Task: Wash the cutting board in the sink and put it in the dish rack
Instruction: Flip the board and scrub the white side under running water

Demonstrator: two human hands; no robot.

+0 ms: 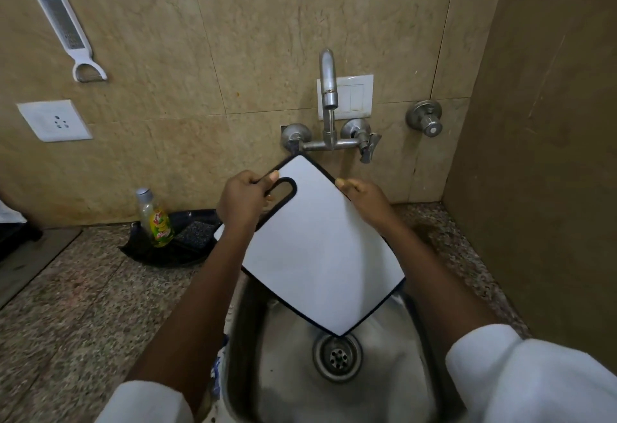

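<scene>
Beige marble-look tiles backed a stainless steel sink (394, 339) set into a speckled granite tabletop (83, 305). Over the basin a white plastic cutting board (320, 245) with a dark rim was held tilted, one corner pointing down at the drain (338, 357). The left hand (242, 200) was curled through the handle slot at the short end. From there the board's long axis ran away to the lower right. The right hand (365, 199) pinched the far long edge, thumb on top. Just beyond both hands a chrome tap (328, 88) ran a thin stream past the board's top corner; whether it struck the board could not be told. Left of the left hand, a dish soap bottle (157, 219) stood in a black tray (187, 249). No dish rack showed, so washing looked unfinished.
</scene>
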